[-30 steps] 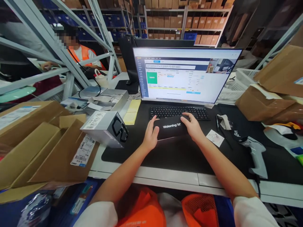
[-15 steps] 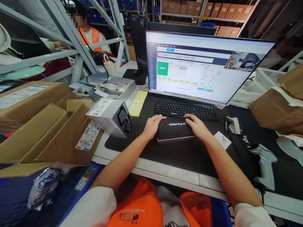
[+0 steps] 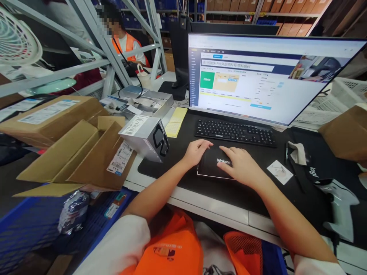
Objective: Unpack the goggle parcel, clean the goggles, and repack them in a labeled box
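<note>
A flat black box [image 3: 210, 168] with white "Wakening" lettering lies on the dark desk mat, in front of the keyboard [image 3: 235, 131]. At the box's left edge and far corner is my left hand [image 3: 197, 152], fingers closed against it. My right hand [image 3: 242, 164] rests on the lid with thumb and fingers apart, covering part of the lettering. To the left stands a silver box [image 3: 143, 139] printed with a dark headset shape, apart from both hands. A small white card [image 3: 280, 172] is right of my right hand.
A monitor [image 3: 258, 84] rises behind the keyboard. On the right are a barcode scanner [image 3: 341, 206] and a brown carton [image 3: 344, 131]. An open carton [image 3: 94, 160] stands at left, above a blue crate [image 3: 31, 225]. Beyond the metal frame sits a person in an orange vest [image 3: 132, 47].
My right hand has moved from the black box's far right edge onto its lid, now hiding some lettering. My left hand stays at the left side. The whole view has shifted slightly.
</note>
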`<state>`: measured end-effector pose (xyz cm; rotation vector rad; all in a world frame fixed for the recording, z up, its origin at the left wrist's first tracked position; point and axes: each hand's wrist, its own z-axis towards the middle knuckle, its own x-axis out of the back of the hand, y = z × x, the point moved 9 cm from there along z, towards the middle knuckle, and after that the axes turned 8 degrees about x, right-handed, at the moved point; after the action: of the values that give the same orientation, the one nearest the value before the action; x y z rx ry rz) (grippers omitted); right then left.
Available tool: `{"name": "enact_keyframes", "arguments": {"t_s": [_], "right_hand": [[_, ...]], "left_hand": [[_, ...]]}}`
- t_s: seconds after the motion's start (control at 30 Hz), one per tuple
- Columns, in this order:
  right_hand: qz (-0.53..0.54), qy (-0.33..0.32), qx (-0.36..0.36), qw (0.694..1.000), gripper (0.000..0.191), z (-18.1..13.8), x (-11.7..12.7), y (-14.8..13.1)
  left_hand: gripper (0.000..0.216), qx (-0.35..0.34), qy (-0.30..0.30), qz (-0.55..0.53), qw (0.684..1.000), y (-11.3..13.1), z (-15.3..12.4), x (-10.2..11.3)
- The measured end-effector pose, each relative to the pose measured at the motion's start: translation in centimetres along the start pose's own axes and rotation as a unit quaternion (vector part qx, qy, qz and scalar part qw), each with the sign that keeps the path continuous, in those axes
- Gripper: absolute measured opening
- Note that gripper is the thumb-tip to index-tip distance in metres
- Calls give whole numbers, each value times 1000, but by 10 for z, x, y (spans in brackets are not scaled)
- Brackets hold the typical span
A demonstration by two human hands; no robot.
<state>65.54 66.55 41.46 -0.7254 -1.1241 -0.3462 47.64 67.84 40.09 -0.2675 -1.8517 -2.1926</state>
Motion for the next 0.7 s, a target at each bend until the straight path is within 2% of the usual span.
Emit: {"name": "enact_keyframes", "arguments": {"t_s": [0.07,0.17,0.23,0.33,0.4,0.47,0.53,0.57,0.63,0.7], "right_hand": [[-20,-9,31,999,83,-3,-3,-19],[-43,-22,44,998,90,-3,-9,-25],[-78,-30,33,996,83,-2,-15,-20],[-115,-43,23,992,69,3,-24,-9],[-107,-46,30,993,62,5,-28,-4],[-94,-45,41,994,60,6,-29,-1],[-85,-45,49,994,59,7,-29,0],[-81,-45,51,994,59,7,-29,1],[-75,-46,48,995,59,7,-29,1],[-70,-46,42,996,58,7,-29,1]], "left_hand": [[60,-53,0,-12,999,15,-9,-1],[66,-85,14,-55,995,22,-17,-3],[72,-52,19,-105,993,11,-14,-6],[76,22,-5,-155,988,-11,-3,-10],[67,44,-51,-137,988,-16,3,-11],[56,37,-153,-75,985,-12,4,-14],[72,18,-272,9,962,-4,-4,-18],[84,10,-313,45,949,-2,-9,-18],[93,1,-347,88,934,1,-14,-13],[88,-3,-343,98,934,2,-14,-9]]}}
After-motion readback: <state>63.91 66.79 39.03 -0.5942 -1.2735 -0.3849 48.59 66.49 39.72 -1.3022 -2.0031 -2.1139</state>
